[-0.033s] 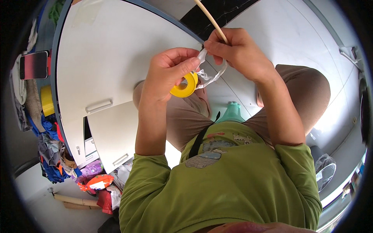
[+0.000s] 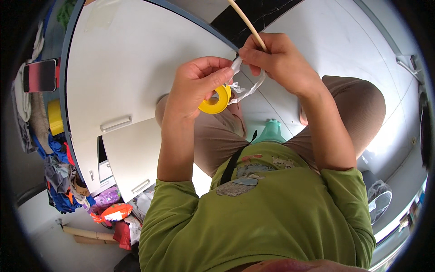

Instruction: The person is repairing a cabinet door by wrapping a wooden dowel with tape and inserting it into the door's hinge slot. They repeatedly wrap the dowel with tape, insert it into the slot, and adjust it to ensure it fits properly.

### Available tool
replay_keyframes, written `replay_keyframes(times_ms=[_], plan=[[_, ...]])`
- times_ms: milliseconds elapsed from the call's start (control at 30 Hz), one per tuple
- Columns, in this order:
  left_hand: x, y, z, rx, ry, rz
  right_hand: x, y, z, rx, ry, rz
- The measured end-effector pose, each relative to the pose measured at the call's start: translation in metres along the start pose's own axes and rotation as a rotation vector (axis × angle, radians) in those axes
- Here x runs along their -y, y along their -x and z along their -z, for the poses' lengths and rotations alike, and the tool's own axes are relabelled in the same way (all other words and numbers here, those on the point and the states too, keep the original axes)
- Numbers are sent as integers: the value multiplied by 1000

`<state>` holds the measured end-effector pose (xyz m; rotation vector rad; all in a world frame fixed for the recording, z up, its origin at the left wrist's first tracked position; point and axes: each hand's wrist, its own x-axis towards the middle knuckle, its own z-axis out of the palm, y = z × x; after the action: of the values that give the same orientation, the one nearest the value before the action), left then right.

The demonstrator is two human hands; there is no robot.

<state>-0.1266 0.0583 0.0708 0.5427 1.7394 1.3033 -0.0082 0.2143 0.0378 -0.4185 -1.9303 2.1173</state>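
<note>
In front of me, my left hand (image 2: 197, 79) is closed, its thumb and fingers pinching a thin, crumpled white tape (image 2: 250, 92). Just under those fingers sits a yellow ring-shaped tape spool (image 2: 210, 109), held against the hand. My right hand (image 2: 283, 63) wraps round a pale thin stick (image 2: 245, 20) that slants up and away to the top edge. Its thumb and forefinger also meet the white tape, part of which loops loosely between the two hands. The right fingers partly cover the stick's lower end.
A white cabinet or tabletop panel (image 2: 122, 63) fills the left side, with a phone (image 2: 40, 76) at its far left. Clothes (image 2: 61, 186) and bags (image 2: 113, 213) are heaped at lower left. Between my knees stands a green stool (image 2: 272, 129). A clear-wrapped round object (image 2: 379, 199) lies at right.
</note>
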Motion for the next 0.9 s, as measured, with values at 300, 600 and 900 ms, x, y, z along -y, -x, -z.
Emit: replay_keyframes(times_ms=[300,600,900], plan=[[-13,0,10,41,-95,89,-10,-3,5,17,151,123],[-33,1,10,25,-213,13,-5,1,6,-10,219,293],[-67,13,29,-75,-292,-67,-11,3,12,14,238,374]])
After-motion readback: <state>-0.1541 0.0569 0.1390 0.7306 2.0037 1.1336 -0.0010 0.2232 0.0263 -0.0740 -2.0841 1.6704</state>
